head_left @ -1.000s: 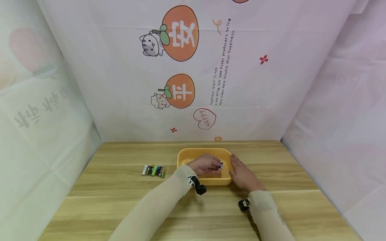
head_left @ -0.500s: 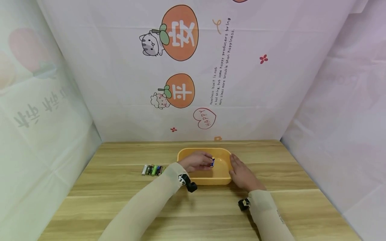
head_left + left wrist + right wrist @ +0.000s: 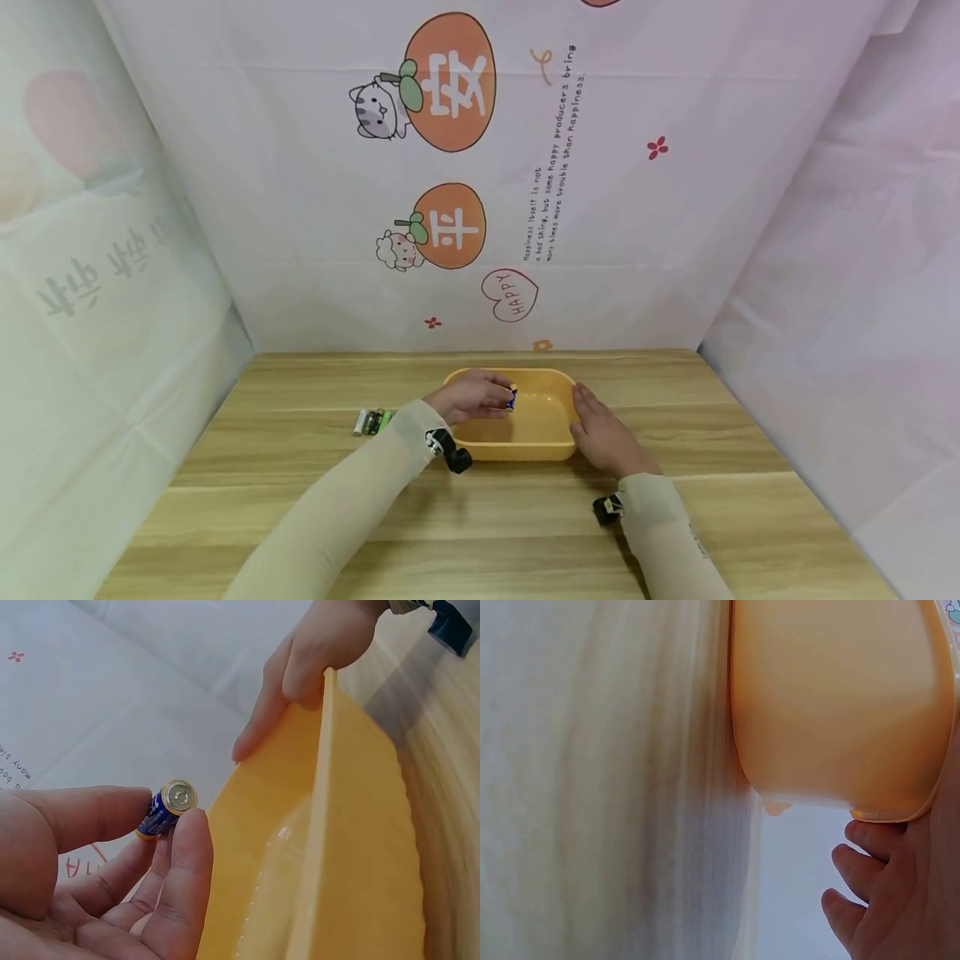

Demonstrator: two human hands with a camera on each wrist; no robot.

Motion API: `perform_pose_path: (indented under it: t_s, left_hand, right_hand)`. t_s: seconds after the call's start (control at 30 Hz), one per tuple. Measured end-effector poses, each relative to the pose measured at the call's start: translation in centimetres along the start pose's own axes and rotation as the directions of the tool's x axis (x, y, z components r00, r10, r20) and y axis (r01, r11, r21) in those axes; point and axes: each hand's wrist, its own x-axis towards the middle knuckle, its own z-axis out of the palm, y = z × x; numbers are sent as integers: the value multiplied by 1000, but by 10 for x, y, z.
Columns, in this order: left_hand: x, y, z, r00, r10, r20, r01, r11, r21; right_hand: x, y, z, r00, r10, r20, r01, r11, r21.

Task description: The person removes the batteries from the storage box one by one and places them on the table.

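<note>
In the head view, my left hand (image 3: 474,395) is above the left part of a yellow plastic basin (image 3: 517,452). It pinches a blue battery (image 3: 166,808) between thumb and fingers; the left wrist view shows the battery's flat metal end. At the basin's right end, my right hand (image 3: 609,435) grips the rim. Seen from the right wrist, several of its fingers (image 3: 859,870) bend beside the basin's outer wall. Left of the basin lies a row of batteries (image 3: 371,422), white, dark and green, partly hidden behind my left sleeve.
The wooden table (image 3: 495,533) ends at a printed white cloth wall (image 3: 600,308) close behind the basin. More white cloth hangs on the left and right sides. A small black camera (image 3: 454,457) is strapped to my left wrist, another black camera (image 3: 606,509) to my right.
My left hand has moved left across the basin, carrying the blue battery with it. Its sleeve now covers more of the battery row. The right hand and the basin have stayed in place.
</note>
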Motion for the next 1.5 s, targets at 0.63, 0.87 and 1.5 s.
perform_pose_path:
  t_s: [0.63,0.87,1.5]
  left_hand:
    - [-16,3,-28,1000,17,8,-18,999,31]
    - [-26,3,-35,1000,30,3,-30,999,41]
    - [-50,-1,-76,998,33,-62,-29,998,56]
  right_hand:
    - [2,2,0,1000,16,-4,-16,1000,-1]
    - [2,1,-2,1000,20,4,-20,1000,-5]
    - [-1,-2,-1,1000,17,4,-17,1000,13]
